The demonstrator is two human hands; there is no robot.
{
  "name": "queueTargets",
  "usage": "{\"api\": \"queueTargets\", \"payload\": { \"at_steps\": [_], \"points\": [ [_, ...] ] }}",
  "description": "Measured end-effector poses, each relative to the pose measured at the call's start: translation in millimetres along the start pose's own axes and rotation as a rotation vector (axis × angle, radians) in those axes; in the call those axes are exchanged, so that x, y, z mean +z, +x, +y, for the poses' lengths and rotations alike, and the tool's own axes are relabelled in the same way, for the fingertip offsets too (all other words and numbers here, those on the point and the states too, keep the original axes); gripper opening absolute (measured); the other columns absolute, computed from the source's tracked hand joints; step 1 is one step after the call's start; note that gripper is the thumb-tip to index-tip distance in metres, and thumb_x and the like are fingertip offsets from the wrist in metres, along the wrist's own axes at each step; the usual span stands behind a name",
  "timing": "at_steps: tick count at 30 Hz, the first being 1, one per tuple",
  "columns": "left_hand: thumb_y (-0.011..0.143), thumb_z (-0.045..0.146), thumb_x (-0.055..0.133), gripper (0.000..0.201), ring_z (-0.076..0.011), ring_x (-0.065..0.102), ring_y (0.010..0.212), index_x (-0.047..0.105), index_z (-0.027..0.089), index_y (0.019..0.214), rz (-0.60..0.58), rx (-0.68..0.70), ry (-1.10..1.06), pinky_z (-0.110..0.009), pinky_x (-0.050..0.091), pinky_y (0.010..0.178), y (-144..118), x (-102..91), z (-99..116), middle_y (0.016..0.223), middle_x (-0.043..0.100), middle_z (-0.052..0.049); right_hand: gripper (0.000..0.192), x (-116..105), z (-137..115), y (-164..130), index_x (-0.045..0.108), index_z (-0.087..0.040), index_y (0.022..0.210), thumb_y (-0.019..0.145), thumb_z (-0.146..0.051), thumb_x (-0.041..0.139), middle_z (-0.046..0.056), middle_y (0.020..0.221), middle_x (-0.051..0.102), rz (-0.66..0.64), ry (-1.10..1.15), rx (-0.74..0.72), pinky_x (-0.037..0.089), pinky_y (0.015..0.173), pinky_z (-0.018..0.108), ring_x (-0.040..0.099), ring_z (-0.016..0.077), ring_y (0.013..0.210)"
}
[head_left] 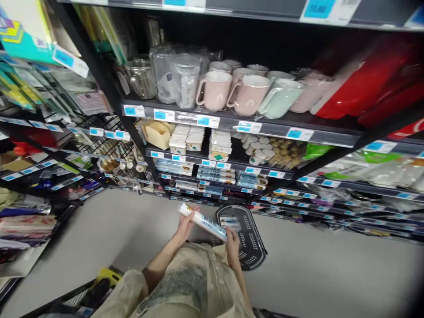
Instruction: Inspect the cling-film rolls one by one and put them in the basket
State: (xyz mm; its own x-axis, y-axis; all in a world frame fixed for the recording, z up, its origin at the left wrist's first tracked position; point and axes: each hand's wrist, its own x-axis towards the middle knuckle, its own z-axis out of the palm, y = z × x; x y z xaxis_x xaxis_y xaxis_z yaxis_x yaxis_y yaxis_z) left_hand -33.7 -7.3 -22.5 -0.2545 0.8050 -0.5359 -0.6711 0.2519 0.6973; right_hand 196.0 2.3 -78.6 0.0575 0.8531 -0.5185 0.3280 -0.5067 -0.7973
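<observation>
A long white and blue packaged roll (209,224) with printed lettering is held out in front of my body, slanting down to the right. My left hand (185,227) is closed around it near its upper left end. At the lower right end, my right hand (232,242) grips it as well, with some fingers hidden. Beyond the roll, a black basket (253,240) with slotted holes rests on the grey floor, and a light-coloured package (228,222) lies inside it. Similar packaged rolls (216,175) are stacked on a low shelf ahead.
Shelving stands ahead, with pink mugs (217,90), a mint mug (281,98), clear jugs (185,79) and small white boxes (219,145). Red packages (361,84) lean at the right. More racks run along the left. A yellow object (109,276) sits at lower left.
</observation>
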Motion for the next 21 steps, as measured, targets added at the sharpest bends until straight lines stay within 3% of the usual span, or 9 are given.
{"api": "queueTargets", "payload": {
  "at_steps": [3, 7, 10, 12, 15, 18, 21],
  "points": [
    [0.066, 0.052, 0.081, 0.063, -0.0296, 0.068, 0.116, 0.053, 0.022, 0.114, 0.2, 0.169, -0.098, -0.044, 0.055, 0.095, 10, -31.7, 26, 0.125, 0.069, -0.014, 0.047, 20, -13, -3, 0.069, -0.022, 0.092, 0.083, -0.066, 0.052, 0.01, 0.102, 0.075, 0.232, -0.03, -0.068, 0.057, 0.089, 0.038, 0.069, 0.0324, 0.104],
    [0.068, 0.046, 0.081, 0.053, -0.0242, 0.072, 0.098, 0.051, 0.022, 0.104, 0.378, 0.236, -0.235, -0.037, 0.057, 0.085, 12, -71.5, 53, 0.103, 0.071, -0.007, 0.045, 45, -32, -14, 0.069, -0.018, 0.093, 0.084, -0.06, 0.056, 0.013, 0.105, 0.073, 0.262, -0.071, -0.212, 0.049, 0.101, 0.039, 0.066, 0.0311, 0.108],
    [0.067, 0.039, 0.082, 0.046, -0.0198, 0.071, 0.081, 0.051, 0.021, 0.097, 0.402, 0.203, -0.291, -0.037, 0.056, 0.084, -3, -96.2, 66, 0.084, 0.067, -0.001, 0.039, 70, -46, -23, 0.066, -0.018, 0.092, 0.082, -0.055, 0.06, 0.011, 0.103, 0.071, 0.306, 0.128, -0.229, 0.049, 0.101, 0.04, 0.065, 0.0291, 0.106],
    [0.067, 0.033, 0.081, 0.042, -0.0179, 0.069, 0.078, 0.052, 0.021, 0.096, 0.414, 0.216, -0.331, -0.038, 0.056, 0.086, -18, -109.2, 74, 0.08, 0.064, 0.001, 0.036, 89, -52, -28, 0.062, -0.019, 0.091, 0.081, -0.054, 0.06, 0.007, 0.098, 0.069, 0.288, 0.339, -0.18, 0.053, 0.094, 0.039, 0.066, 0.0264, 0.101],
    [0.067, 0.026, 0.078, 0.037, -0.0166, 0.067, 0.083, 0.054, 0.021, 0.094, 0.4, 0.287, -0.376, -0.037, 0.054, 0.092, -42, -124.2, 86, 0.082, 0.061, 0.003, 0.03, 115, -61, -32, 0.055, -0.024, 0.088, 0.081, -0.052, 0.061, 0.003, 0.091, 0.065, 0.156, 0.576, -0.092, 0.057, 0.091, 0.039, 0.067, 0.0233, 0.096],
    [0.065, 0.02, 0.073, 0.032, -0.0172, 0.066, 0.086, 0.056, 0.021, 0.091, 0.357, 0.346, -0.374, -0.038, 0.052, 0.095, -57, -135.6, 96, 0.084, 0.059, 0.002, 0.027, 132, -67, -36, 0.048, -0.026, 0.084, 0.08, -0.049, 0.063, 0.003, 0.086, 0.061, 0.024, 0.702, -0.024, 0.057, 0.097, 0.044, 0.067, 0.0227, 0.097],
    [0.063, 0.018, 0.069, 0.026, -0.0167, 0.064, 0.083, 0.056, 0.02, 0.086, 0.33, 0.384, -0.359, -0.038, 0.052, 0.094, -62, -142.8, 104, 0.081, 0.057, 0.001, 0.022, 141, -69, -40, 0.046, -0.027, 0.084, 0.081, -0.044, 0.06, 0.003, 0.084, 0.058, -0.019, 0.719, -0.001, 0.056, 0.099, 0.047, 0.066, 0.0216, 0.095]
  ]
}}
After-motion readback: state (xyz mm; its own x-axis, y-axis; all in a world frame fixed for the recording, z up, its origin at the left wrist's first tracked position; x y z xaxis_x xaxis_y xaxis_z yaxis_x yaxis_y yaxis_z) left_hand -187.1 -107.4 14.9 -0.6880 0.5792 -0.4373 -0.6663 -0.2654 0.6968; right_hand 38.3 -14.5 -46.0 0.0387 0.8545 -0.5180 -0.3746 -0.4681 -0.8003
